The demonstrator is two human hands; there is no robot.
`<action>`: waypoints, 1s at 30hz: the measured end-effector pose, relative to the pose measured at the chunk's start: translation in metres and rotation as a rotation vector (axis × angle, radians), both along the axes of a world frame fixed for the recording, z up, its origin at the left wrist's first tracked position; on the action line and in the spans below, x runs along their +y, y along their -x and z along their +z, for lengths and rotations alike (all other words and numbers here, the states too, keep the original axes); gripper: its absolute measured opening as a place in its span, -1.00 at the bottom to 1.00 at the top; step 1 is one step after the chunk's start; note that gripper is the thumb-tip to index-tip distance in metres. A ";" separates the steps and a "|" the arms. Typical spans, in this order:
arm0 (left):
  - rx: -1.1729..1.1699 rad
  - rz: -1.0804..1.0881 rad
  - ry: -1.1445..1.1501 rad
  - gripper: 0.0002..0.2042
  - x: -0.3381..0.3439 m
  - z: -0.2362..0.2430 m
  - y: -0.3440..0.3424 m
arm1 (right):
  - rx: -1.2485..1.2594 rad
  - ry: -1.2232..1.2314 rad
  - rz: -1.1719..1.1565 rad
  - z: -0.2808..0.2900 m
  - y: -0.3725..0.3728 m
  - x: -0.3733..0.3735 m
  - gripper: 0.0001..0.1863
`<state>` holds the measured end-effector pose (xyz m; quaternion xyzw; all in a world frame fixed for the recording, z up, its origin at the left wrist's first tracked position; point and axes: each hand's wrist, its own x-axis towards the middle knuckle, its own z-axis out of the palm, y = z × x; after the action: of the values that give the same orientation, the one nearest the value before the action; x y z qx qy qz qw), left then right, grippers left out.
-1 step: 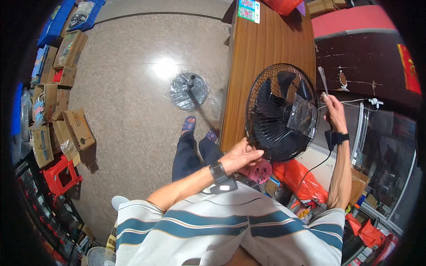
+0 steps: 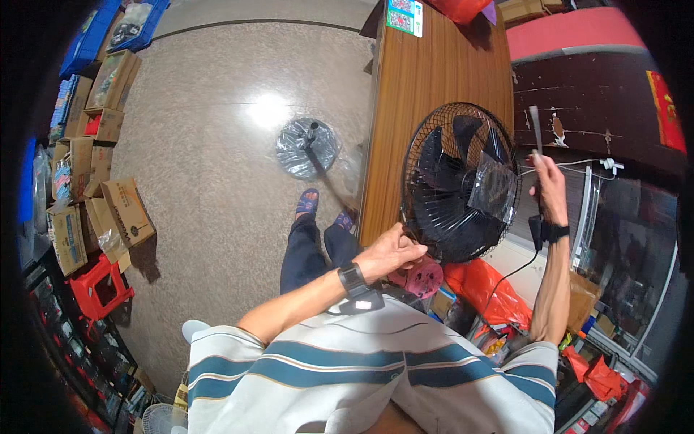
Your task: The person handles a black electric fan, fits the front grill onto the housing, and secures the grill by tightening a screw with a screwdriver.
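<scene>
A black fan head (image 2: 452, 192) with a wire guard and dark blades is upright at the right edge of the wooden table. My left hand (image 2: 392, 254) is closed, thumb and fingers pinching the guard's lower left rim. Clear plastic film (image 2: 494, 189) clings to the guard's front. Right of the fan and apart from it, my right hand (image 2: 552, 189) is raised, fingers closed round a slim grey stick-like tool (image 2: 536, 130) pointing upward; motion blur hides its exact kind. A round fan base (image 2: 296, 148) wrapped in clear plastic stands on the floor, with a short black post.
The wooden table (image 2: 426, 72) runs away ahead of me. Below the fan lie a pink round container (image 2: 423, 279) and red plastic bags (image 2: 499, 293). Cardboard boxes (image 2: 129, 210) and a red stool (image 2: 101, 289) line the left side. A white cable (image 2: 578, 165) hangs at the right.
My right hand has shifted slightly right and down with the tool, which now stands more upright. My left hand stays on the guard.
</scene>
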<state>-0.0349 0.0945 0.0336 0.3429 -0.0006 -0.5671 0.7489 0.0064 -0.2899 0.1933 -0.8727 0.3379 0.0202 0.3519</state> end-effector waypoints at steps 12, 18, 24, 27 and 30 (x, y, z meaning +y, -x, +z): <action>-0.286 -0.162 0.106 -0.50 0.132 0.075 -0.058 | -0.935 -1.204 -0.297 0.032 0.053 0.318 -0.67; -0.308 -0.096 0.081 -0.54 0.143 0.095 -0.031 | -0.774 -1.217 -0.376 -0.002 0.084 0.369 -0.74; -0.323 -0.171 -0.106 -0.68 0.164 0.063 0.014 | -0.417 -0.985 -0.213 -0.043 0.128 0.374 -0.68; -0.358 -0.190 -0.147 -0.72 0.168 0.054 0.036 | -0.267 -0.938 -0.091 -0.046 0.142 0.381 -0.57; -0.468 -0.368 -0.119 -0.66 0.164 0.049 0.040 | -0.185 -0.905 0.014 -0.055 0.161 0.377 -0.48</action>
<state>-0.0750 0.2588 0.0825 0.5015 -0.2019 -0.5980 0.5917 -0.1543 0.0875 0.1386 -0.6316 0.2563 0.0899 0.7262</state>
